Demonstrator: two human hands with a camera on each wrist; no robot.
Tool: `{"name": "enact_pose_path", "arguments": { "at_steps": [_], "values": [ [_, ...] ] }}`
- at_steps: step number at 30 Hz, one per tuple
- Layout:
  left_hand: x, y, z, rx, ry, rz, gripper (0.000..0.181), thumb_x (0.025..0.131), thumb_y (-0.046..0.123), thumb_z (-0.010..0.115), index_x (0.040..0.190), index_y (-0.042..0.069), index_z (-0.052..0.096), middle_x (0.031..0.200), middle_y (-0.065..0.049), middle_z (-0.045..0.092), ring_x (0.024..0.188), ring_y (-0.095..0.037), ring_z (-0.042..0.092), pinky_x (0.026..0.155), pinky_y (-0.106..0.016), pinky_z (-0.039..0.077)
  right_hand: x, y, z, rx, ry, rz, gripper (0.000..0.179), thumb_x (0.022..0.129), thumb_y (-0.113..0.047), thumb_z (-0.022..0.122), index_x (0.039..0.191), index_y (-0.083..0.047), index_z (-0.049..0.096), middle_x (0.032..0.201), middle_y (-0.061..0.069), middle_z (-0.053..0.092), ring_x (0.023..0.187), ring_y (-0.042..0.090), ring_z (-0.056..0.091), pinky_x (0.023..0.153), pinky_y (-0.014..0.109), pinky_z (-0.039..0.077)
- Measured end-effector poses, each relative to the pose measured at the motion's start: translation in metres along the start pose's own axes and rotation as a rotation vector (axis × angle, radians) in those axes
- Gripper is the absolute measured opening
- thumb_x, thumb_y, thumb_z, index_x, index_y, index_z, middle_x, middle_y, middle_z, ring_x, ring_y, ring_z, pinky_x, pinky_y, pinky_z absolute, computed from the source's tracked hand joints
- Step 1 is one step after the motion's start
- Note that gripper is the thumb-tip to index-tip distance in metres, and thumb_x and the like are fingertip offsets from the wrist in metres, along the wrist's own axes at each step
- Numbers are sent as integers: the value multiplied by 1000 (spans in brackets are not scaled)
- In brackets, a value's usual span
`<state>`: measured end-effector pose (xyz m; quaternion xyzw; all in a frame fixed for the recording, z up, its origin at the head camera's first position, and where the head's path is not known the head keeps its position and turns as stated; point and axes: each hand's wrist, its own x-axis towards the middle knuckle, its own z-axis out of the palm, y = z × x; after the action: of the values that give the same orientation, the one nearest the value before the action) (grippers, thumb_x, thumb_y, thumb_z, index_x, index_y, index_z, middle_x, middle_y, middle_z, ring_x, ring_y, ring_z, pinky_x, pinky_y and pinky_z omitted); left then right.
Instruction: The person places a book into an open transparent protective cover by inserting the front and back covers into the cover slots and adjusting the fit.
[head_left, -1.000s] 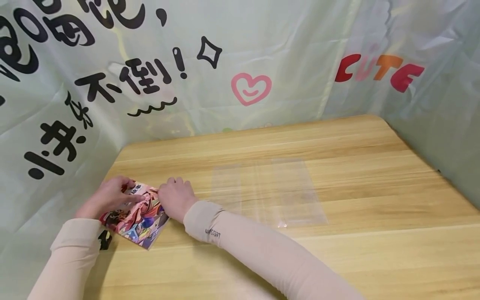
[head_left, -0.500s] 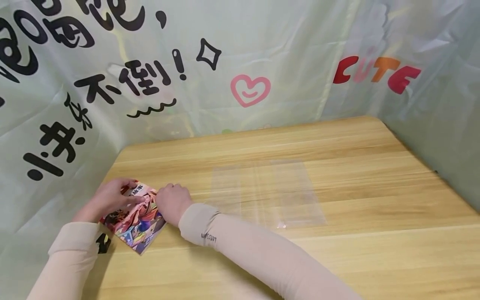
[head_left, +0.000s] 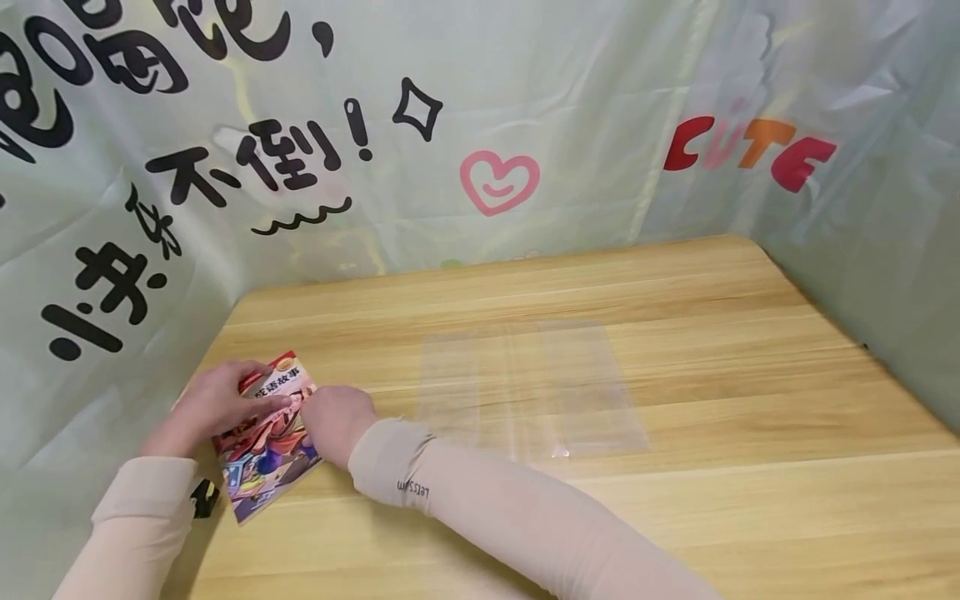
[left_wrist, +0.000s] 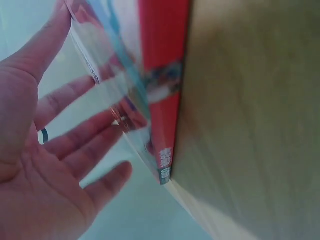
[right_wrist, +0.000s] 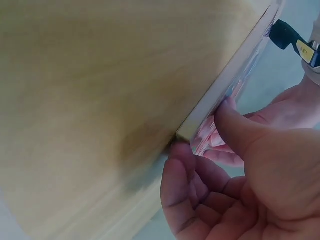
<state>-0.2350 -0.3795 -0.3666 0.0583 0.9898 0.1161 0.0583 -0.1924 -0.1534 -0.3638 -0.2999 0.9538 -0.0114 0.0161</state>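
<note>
Item: one illustrated book point(head_left: 272, 467), cover up, at the left side of the wooden table point(head_left: 712, 350). We recorded its long axis as running roughly far to near, with a slight slant: the titled end pointed far and a little left, the plain end near and a little right. The red spine point(left_wrist: 162, 45) faced the left hand's side; pale page edges point(right_wrist: 210, 100) faced the right hand.

Left hand point(head_left: 225, 404): thumb and fingers spread well apart across the far left part of the cover, touching it. Right hand point(head_left: 339, 421): thumb on the cover and a curled finger at the corner below, together pinching the book's right edge.

Clear plastic sheet point(head_left: 525, 392): flat, right of the book and beyond the right sleeve point(head_left: 487, 496).

Hidden or indistinct: the left hand covered the far left corner and the first part of the title; the right hand covered part of the right edge. The sleeve lay across the sheet's near left corner in the head view, and we found the sheet's outline faint. The spine lettering was too blurred for us to read. We could not tell whether the whole underside met the wood. A black device point(head_left: 204, 498) at the left wrist was partly hidden by the cuff. Printed lettering on the pale backdrop point(head_left: 585, 108) was cut off at upper left.
</note>
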Motion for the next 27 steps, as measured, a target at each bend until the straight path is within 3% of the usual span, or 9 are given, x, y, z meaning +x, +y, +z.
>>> {"name": "enact_pose_path", "arguments": {
  "at_steps": [7,12,16,17,19,22,23,27],
  "values": [
    [-6,2,-1,-2,30,-71,94,85,60,85,142,-11,57,147,-46,44,132,-64,42,109,-80,38,-4,-2,1,60,1,-1,30,95,-56,76,107,-30,81,109,-14,80,93,8,76,76,24,63],
    [-13,-5,-4,11,80,-138,96,88,56,84,139,-19,54,138,-47,50,122,-62,47,102,-76,44,-6,-4,0,65,-2,6,29,95,-56,76,108,-30,81,106,-14,79,90,6,75,73,23,62],
    [-20,-15,-8,23,55,-217,100,91,61,79,135,-25,51,125,-46,56,108,-56,54,93,-70,50,-7,-5,0,47,-1,2,30,96,-58,75,107,-31,81,106,-15,79,89,4,74,73,22,62],
    [-21,-17,-8,23,42,-239,98,91,63,77,126,-25,54,114,-44,59,100,-52,55,87,-64,53,-7,-5,1,45,0,-1,30,95,-58,74,106,-31,81,106,-15,79,89,4,74,73,22,62],
    [-24,-20,-9,8,9,-287,89,92,67,73,105,-19,59,92,-32,60,85,-42,56,73,-51,52,-7,-5,1,46,-1,-4,29,95,-58,74,105,-31,80,105,-15,79,89,3,74,73,22,62],
    [-28,-23,-11,-24,-38,-344,75,92,74,68,77,0,58,71,-9,49,70,-26,49,61,-36,37,-7,-6,1,50,-1,-4,29,95,-59,74,103,-31,80,104,-16,79,86,3,73,72,22,61],
    [-29,-23,-11,-34,-51,-355,73,92,75,66,71,6,56,67,-4,46,68,-23,47,61,-34,33,-8,-6,1,50,0,-4,29,95,-59,74,102,-31,80,103,-16,79,86,3,73,71,22,61],
    [-31,-24,-13,-38,-81,-358,73,93,77,64,64,10,62,64,-1,49,67,-21,47,61,-33,32,-10,-6,1,41,0,-9,29,96,-59,73,103,-32,80,102,-16,79,83,2,72,71,21,61]
  ]
}}
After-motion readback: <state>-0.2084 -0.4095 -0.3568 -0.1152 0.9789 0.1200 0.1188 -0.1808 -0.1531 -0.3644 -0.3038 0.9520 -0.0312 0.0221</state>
